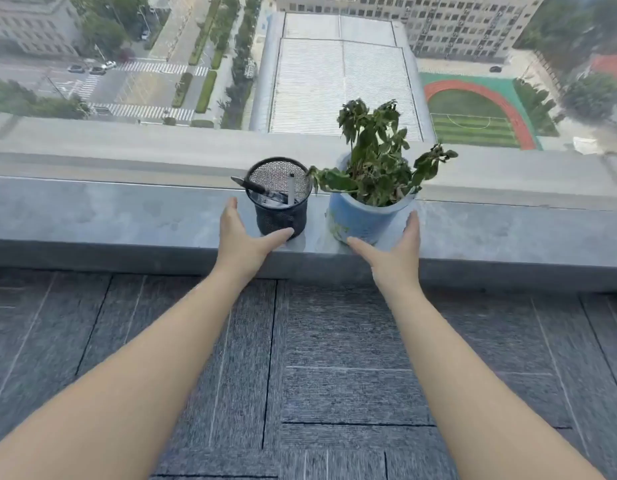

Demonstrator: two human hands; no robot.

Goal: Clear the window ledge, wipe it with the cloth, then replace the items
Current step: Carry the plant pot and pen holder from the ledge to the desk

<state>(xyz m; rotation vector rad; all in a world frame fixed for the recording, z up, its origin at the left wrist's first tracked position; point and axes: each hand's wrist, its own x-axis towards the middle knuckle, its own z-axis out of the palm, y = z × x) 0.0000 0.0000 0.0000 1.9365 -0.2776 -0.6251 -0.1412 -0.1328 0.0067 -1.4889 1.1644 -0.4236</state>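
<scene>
A black mesh pen holder [281, 209] with a dark pen and a white stick in it stands on the grey window ledge [127, 216]. To its right stands a blue pot [362, 220] holding a wilted green plant [373, 161]. My left hand [243, 239] is open at the holder's left side, its thumb tip touching the holder's base. My right hand [395, 247] is open around the pot's lower right, thumb near the pot's base. No cloth is in view.
The ledge runs the full width of the view in front of a large window pane over a city far below. Grey carpet tiles [317, 375] cover the floor under my arms.
</scene>
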